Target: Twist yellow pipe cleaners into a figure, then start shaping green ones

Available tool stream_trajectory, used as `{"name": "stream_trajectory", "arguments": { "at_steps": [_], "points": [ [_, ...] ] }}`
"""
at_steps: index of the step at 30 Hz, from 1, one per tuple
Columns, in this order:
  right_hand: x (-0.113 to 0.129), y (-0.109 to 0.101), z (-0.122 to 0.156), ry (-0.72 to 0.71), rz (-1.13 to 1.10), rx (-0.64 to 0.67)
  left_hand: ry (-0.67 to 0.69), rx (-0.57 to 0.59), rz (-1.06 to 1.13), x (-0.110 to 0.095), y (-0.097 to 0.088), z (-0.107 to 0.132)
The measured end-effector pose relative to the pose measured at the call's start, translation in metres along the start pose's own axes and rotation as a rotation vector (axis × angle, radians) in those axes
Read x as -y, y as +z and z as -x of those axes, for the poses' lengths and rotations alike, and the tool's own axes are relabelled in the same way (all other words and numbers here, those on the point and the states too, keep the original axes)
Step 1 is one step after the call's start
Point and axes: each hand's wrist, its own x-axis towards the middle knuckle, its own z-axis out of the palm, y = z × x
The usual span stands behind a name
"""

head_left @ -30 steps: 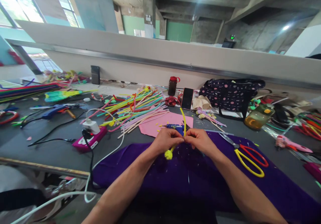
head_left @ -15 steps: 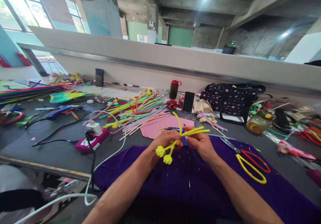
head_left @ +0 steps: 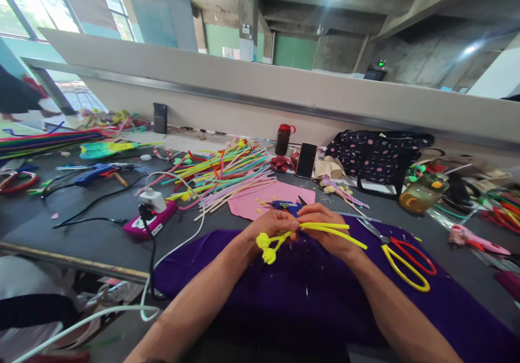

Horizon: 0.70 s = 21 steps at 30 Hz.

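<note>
Yellow pipe cleaners run between my two hands above a purple cloth. Two of their ends are wound into small knobs that hang below my left hand. My left hand is closed on the stems, thumb and fingers pinched together. Pressed close against it, my right hand is also closed on the stems, and their loose ends stick out to the right across it. Just behind my hands lies a blue glue gun on a pink sheet.
Scissors with red and yellow handles lie right of my hands. Many coloured pipe cleaners are heaped behind. A purple power strip with cords sits left. A phone, a bottle and a dotted bag stand at the back.
The stem that stood upright now points right with the others. My right hand has shifted over the stems and closer to my left. At far left a person has come into view.
</note>
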Motion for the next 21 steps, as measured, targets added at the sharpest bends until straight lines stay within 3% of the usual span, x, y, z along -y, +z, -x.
{"name": "stream_trajectory", "arguments": {
  "at_steps": [3, 7, 12, 15, 18, 21],
  "points": [
    [-0.002, -0.001, 0.001, -0.028, -0.011, 0.025, -0.004, -0.023, -0.067, -0.003, 0.000, 0.002],
    [-0.002, 0.002, 0.003, 0.042, -0.014, 0.043, 0.032, -0.054, -0.197, -0.006, 0.002, 0.004],
    [0.007, 0.003, 0.000, 0.395, -0.112, 0.038, 0.234, -0.113, -0.509, -0.006, 0.004, 0.007],
    [0.007, 0.005, -0.003, 0.642, -0.332, 0.056, 0.487, -0.167, -0.869, -0.006, 0.008, 0.011],
    [0.003, 0.007, -0.004, 0.771, -0.512, 0.076, 0.690, -0.226, -1.129, -0.006, 0.012, 0.011],
    [-0.001, 0.007, -0.005, 0.771, -0.534, 0.043, 0.595, -0.292, -1.056, -0.005, 0.012, 0.009]
  ]
}}
